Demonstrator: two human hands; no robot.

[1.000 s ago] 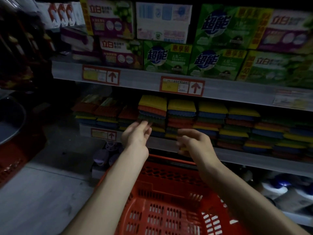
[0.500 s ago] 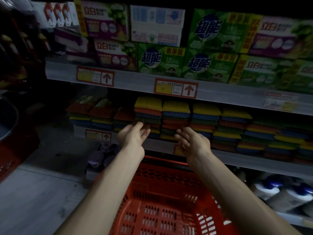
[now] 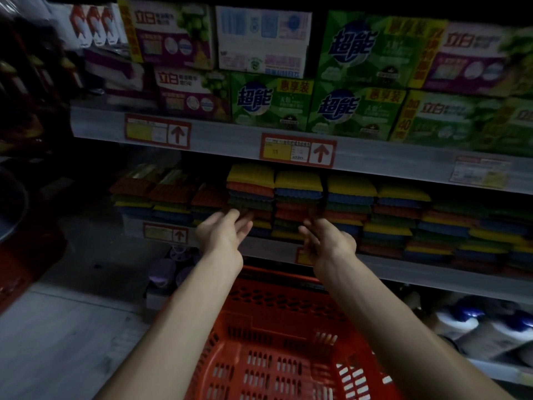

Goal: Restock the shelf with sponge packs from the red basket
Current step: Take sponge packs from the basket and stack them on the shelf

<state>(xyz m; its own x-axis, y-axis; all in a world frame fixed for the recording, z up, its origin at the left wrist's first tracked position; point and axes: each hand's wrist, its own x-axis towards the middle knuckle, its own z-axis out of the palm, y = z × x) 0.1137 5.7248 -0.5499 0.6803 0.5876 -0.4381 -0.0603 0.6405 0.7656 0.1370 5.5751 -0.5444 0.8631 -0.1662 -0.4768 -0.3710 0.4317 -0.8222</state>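
Stacks of multicoloured sponge packs (image 3: 298, 203) in yellow, blue, green and red fill the middle shelf (image 3: 418, 272). My left hand (image 3: 223, 233) reaches toward the stacks with fingers spread, holding nothing, its fingertips at the front of the lower packs. My right hand (image 3: 327, 241) is beside it, fingers apart and also holding nothing, right in front of the shelf edge. The red basket (image 3: 277, 342) sits below my forearms; the part of its inside that shows holds no packs.
Boxes of detergent (image 3: 354, 108) line the upper shelf (image 3: 230, 140) with red price tags. White jugs with blue caps (image 3: 473, 327) stand on the bottom shelf at right. Grey floor lies at left, with a dark red object (image 3: 26, 255) at the left edge.
Both hands have moved forward and closer to the sponge stacks, now reaching the shelf front. The view has shifted slightly nearer the shelf.
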